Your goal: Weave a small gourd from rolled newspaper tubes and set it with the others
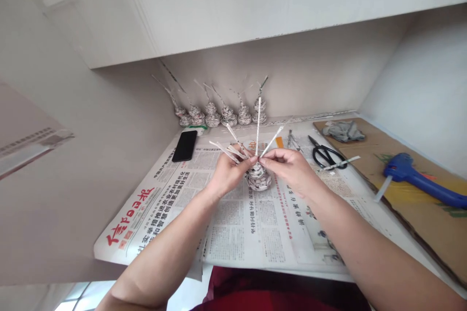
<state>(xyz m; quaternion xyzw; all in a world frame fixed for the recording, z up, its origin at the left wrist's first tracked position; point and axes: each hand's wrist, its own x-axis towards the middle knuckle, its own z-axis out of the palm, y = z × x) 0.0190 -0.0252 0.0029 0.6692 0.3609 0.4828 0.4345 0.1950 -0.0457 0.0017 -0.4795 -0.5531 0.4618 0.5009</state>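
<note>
A small woven newspaper gourd [260, 181] stands in front of me on spread newspaper. Several rolled paper strips [258, 124] fan up and outward from its top. My left hand [230, 171] is closed at the left of the gourd's top, thumb and fingers pinching strips there. From the other side my right hand [290, 169] pinches a strip at the top, its fingertips close to my left thumb. The lower woven body shows below the hands, while the fingers hide part of the neck.
Finished-looking woven gourds [228, 115] line the back wall. A black phone [184, 146] lies left on the newspaper [233, 233]. To the right are black scissors [326, 156], a loose paper strip [339, 164], and cardboard [404, 209] bearing a blue glue gun [416, 177] and grey cloth [343, 131].
</note>
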